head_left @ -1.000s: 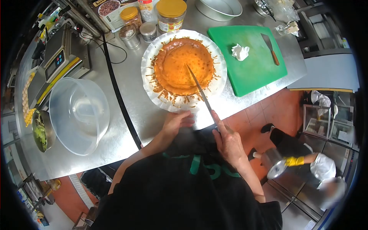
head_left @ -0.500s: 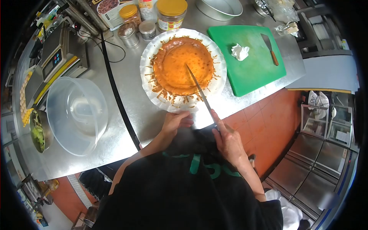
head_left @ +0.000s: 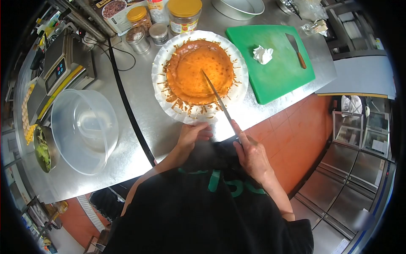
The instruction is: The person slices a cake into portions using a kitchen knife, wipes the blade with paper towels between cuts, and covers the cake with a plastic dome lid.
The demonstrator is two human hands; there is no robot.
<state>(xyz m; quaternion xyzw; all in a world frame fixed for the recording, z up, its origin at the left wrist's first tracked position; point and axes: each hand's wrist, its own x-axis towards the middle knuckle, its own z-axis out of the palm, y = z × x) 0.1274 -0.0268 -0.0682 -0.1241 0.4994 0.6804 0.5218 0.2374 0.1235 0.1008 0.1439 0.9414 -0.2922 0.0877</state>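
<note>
A round, orange-brown baked cake point(head_left: 200, 72) sits on crinkled white parchment paper point(head_left: 173, 111) streaked with browned drips. My right hand point(head_left: 251, 153) grips the handle of a long knife point(head_left: 221, 104). Its blade slants up and left across the cake, with the tip near the cake's middle; whether it cuts in there I cannot tell. At the paper's front edge is my left hand point(head_left: 193, 136), its fingers loosely extended and thumb by the rim, holding nothing that I can see.
Right of the cake lies a green cutting board point(head_left: 275, 80) with crumpled white paper point(head_left: 262, 55) and a small spatula point(head_left: 297, 51). Jars point(head_left: 184, 15) and a round pan point(head_left: 239, 9) stand behind. At left are a clear tub point(head_left: 84, 131), a scale point(head_left: 59, 72) and a metal bowl point(head_left: 44, 148).
The view has shifted slightly. Both hands and the knife keep nearly the same place over the cake. White clothing at the lower right is out of sight now.
</note>
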